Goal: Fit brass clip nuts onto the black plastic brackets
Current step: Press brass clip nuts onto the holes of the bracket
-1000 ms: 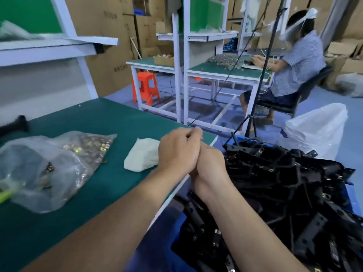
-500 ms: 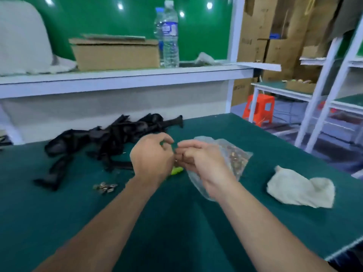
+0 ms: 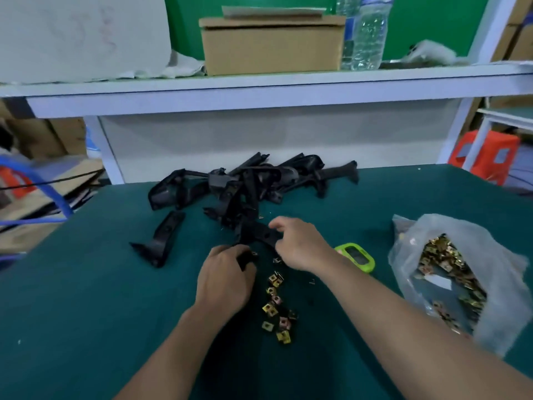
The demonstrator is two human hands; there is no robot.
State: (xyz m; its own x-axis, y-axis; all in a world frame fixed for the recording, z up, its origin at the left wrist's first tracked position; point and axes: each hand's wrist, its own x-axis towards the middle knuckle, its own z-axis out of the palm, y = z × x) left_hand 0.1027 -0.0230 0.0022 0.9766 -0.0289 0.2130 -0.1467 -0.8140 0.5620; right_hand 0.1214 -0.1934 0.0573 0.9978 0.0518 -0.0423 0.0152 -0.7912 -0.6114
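A black plastic bracket [image 3: 256,235] lies at the middle of the green table, held at both ends. My left hand [image 3: 223,280] grips its near end, fingers curled round it. My right hand [image 3: 298,245] curls over its far right end. Several loose brass clip nuts [image 3: 275,308] lie scattered just below my hands. Behind them is a heap of black brackets [image 3: 248,180], with one single bracket [image 3: 161,241] lying apart on the left. A clear plastic bag of brass clip nuts [image 3: 450,272] lies open on the right.
A small lime-green device [image 3: 359,256] lies between my right wrist and the bag. A white shelf [image 3: 259,88] crosses above the table's back edge, bearing a cardboard box [image 3: 272,41] and a water bottle [image 3: 364,33]. An orange stool [image 3: 487,151] stands beyond the table's right side.
My view swung left and down from the floor pile to the table. My hands left the bag, where they were pinched together, and now hold a bracket; loose clip nuts lie beneath them.
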